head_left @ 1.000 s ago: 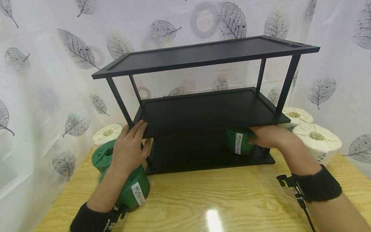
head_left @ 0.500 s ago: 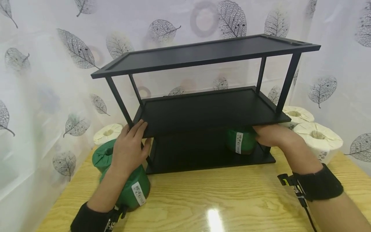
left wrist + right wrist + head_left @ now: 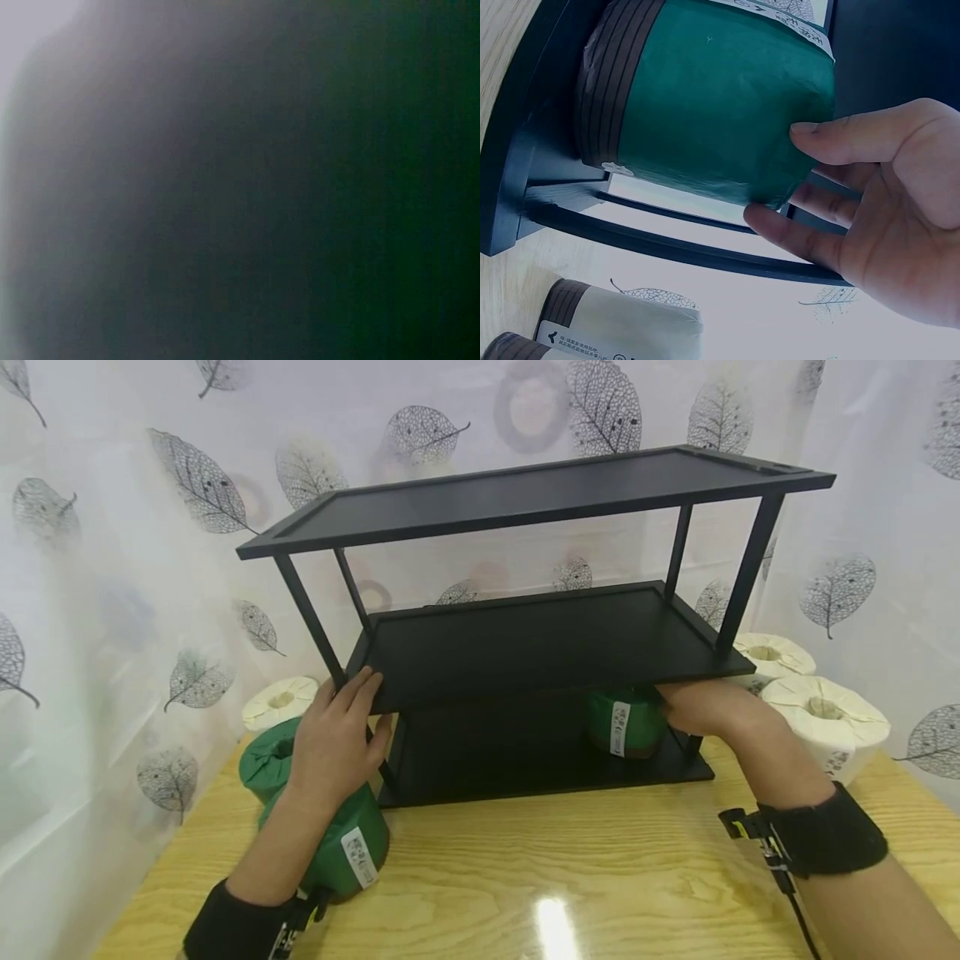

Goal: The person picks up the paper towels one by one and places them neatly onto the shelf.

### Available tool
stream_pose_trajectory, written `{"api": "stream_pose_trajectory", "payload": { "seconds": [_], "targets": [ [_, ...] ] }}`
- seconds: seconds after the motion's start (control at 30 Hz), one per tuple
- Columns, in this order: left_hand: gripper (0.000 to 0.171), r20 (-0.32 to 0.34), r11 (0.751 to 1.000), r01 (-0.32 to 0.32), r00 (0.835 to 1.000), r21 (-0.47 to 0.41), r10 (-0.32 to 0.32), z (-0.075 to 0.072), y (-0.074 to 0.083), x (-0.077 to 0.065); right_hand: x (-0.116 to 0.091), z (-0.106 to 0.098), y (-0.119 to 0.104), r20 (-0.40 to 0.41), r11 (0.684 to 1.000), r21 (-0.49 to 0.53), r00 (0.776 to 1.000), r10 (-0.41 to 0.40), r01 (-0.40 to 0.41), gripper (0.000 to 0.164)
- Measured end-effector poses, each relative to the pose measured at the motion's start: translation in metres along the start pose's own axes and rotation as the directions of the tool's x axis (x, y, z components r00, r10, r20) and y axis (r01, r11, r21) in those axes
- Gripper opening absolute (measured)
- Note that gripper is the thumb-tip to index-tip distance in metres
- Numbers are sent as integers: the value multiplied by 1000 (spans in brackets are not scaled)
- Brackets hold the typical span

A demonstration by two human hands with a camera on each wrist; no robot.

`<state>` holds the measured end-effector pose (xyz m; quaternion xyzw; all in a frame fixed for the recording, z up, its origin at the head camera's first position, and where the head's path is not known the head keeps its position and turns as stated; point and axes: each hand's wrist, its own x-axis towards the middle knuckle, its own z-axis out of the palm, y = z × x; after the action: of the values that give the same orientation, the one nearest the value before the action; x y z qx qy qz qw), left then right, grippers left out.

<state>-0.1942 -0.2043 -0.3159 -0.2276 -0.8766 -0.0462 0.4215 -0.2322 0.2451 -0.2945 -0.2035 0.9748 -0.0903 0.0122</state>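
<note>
My right hand reaches under the middle shelf of a black rack at its right end. In the right wrist view, its thumb and fingers hold the top end of a green-wrapped toilet paper roll, which stands on the bottom shelf. In the head view the middle shelf hides part of those fingers. At the rack's left front corner my left hand grips the middle shelf, fingers over its edge and thumb below. Two more green-wrapped rolls stand beneath my left forearm. The left wrist view is dark and blurred.
Cream-wrapped rolls stand right of the rack, and another cream roll is behind its left side. The rack's posts rise near both hands. A leaf-patterned curtain hangs behind the wooden table.
My right hand has shifted slightly right, with less of it overlapping the green roll. The roll has barely moved. My left hand stays on the shelf corner.
</note>
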Motion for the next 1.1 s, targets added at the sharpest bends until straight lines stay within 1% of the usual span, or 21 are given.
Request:
{"api": "stream_pose_trajectory", "payload": {
  "seconds": [0.17,0.3,0.43,0.53,0.6,0.67,0.77,0.9,1.1],
  "targets": [
    [48,6,1000,5,1000,0,-5,-1,0,1,1,1,1,-31,999,7,999,-37,38,64],
    [48,15,1000,9,1000,0,-9,-2,1,2,1,2,3,-39,997,39,997,-67,68,70],
    [48,16,1000,8,1000,3,-8,-3,2,3,0,1,4,-18,997,68,999,-43,44,77],
    [48,21,1000,8,1000,6,-8,-3,2,4,-1,0,6,19,996,83,1000,-15,14,82],
    [47,25,1000,11,1000,5,-11,-2,2,5,-1,0,7,27,996,90,1000,-9,7,83],
    [47,32,1000,17,999,5,-17,-2,2,5,-1,-1,8,23,996,85,1000,-12,10,83],
    [48,36,1000,23,999,8,-23,-2,2,5,0,-1,8,-11,997,64,999,-32,32,80],
    [48,32,1000,16,999,12,-16,-2,2,4,-1,-1,8,-41,998,34,998,-51,53,78],
    [47,30,1000,18,999,5,-18,-2,2,2,-1,-1,6,-52,998,58,998,-37,40,78]
  ]
}}
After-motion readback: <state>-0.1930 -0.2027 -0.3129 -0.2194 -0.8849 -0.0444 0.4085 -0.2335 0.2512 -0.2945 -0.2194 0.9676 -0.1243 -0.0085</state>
